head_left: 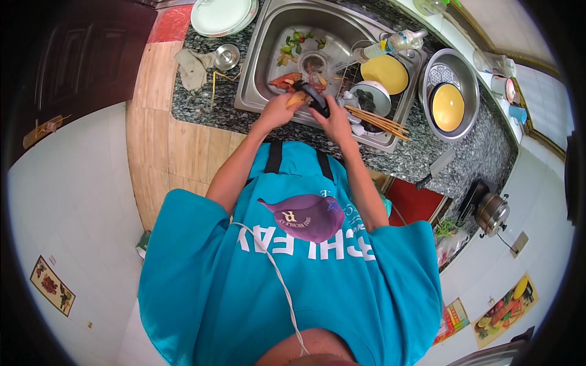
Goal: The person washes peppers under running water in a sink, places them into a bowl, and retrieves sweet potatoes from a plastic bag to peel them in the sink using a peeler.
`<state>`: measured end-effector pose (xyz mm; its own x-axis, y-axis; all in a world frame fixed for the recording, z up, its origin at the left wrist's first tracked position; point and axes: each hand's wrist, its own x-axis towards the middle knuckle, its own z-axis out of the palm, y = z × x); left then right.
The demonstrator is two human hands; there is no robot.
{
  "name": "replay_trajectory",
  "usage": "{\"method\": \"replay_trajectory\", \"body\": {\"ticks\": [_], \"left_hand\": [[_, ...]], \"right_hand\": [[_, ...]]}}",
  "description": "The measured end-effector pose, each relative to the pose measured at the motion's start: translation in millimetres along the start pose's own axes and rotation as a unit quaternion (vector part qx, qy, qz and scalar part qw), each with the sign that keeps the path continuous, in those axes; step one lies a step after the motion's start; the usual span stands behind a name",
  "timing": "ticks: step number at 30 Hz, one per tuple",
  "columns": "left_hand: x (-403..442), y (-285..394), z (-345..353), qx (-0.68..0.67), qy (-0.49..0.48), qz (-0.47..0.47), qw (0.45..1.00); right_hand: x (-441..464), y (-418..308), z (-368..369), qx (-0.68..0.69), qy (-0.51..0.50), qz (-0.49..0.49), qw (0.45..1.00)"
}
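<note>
Over the near side of the steel sink, my two hands hold a black, curved, shiny object between them; its kind is unclear. My left hand is closed around a yellowish-orange piece against its left side; whether this is part of the same object I cannot tell. The fingers of my right hand grip its right edge. Beneath lie reddish scraps and, farther back, green vegetable scraps near the drain.
Right of my hands are chopsticks, a white bowl, a yellow bowl and a plastic bottle. A metal basin holds another yellow bowl. A knife lies near the counter edge. Plates, a ladle and a cloth are left.
</note>
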<state>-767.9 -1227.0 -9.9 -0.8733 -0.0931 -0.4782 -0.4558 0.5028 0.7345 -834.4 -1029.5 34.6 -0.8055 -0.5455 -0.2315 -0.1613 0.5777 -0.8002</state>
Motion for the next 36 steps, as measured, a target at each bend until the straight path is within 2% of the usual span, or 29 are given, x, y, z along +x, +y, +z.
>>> {"method": "replay_trajectory", "body": {"ticks": [1, 3, 5, 6, 9, 11, 14, 17, 18, 20, 21, 24, 25, 27, 29, 30, 33, 36], "left_hand": [[-4, 4, -2, 0.0, 0.0, 0.0, 1.0], [-13, 11, -5, 0.025, 0.031, 0.007, 0.999], [-17, 17, -12, -0.001, 0.042, 0.004, 0.999], [-21, 18, -14, -0.029, 0.053, -0.003, 0.998], [-25, 17, -19, -0.001, 0.088, -0.001, 0.996], [-27, 17, -14, -0.011, 0.093, 0.014, 0.995], [-19, 18, -19, 0.102, 0.085, 0.026, 0.991], [-21, 24, -18, 0.147, 0.125, 0.077, 0.978], [-23, 25, -21, 0.167, 0.099, 0.063, 0.979], [-29, 23, -21, 0.155, 0.123, 0.083, 0.977], [-26, 23, -24, 0.142, 0.155, 0.105, 0.972], [-22, 24, -22, 0.192, 0.142, 0.131, 0.962], [-19, 24, -22, 0.192, 0.144, 0.134, 0.961], [-18, 22, -20, 0.226, 0.169, 0.165, 0.945], [-18, 20, -22, 0.227, 0.178, 0.18, 0.941], [-19, 22, -22, 0.225, 0.184, 0.195, 0.937], [-15, 25, -22, 0.24, 0.189, 0.2, 0.931], [-10, 23, -19, 0.246, 0.193, 0.208, 0.927]], "right_hand": [[2, 3, 0, -0.01, 0.024, 0.018, 0.999], [5, 4, 0, -0.022, 0.028, -0.003, 0.999], [10, 1, 0, -0.061, 0.021, 0.051, 0.997], [14, 31, 9, -0.085, 0.066, 0.069, 0.992], [16, 14, -13, -0.012, 0.109, 0.065, 0.992], [18, -10, -13, -0.001, 0.094, 0.049, 0.994], [20, -33, -4, 0.037, 0.06, 0.06, 0.996], [16, -19, 6, 0.031, 0.057, 0.019, 0.998], [18, -12, 7, -0.009, 0.056, 0.032, 0.998], [24, 18, 6, -0.047, 0.052, 0.099, 0.993], [25, 14, 3, -0.046, 0.055, 0.097, 0.993], [16, -18, -1, 0.019, 0.079, 0.023, 0.996], [14, -31, -1, 0.042, 0.064, 0.043, 0.996], [13, -16, 3, 0.002, 0.071, 0.062, 0.995], [17, 10, -2, -0.043, 0.056, 0.132, 0.989], [16, 9, -8, -0.023, 0.076, 0.135, 0.988], [10, -11, -9, 0.01, 0.084, 0.087, 0.993], [5, -29, 2, 0.038, 0.084, 0.081, 0.992]]}}
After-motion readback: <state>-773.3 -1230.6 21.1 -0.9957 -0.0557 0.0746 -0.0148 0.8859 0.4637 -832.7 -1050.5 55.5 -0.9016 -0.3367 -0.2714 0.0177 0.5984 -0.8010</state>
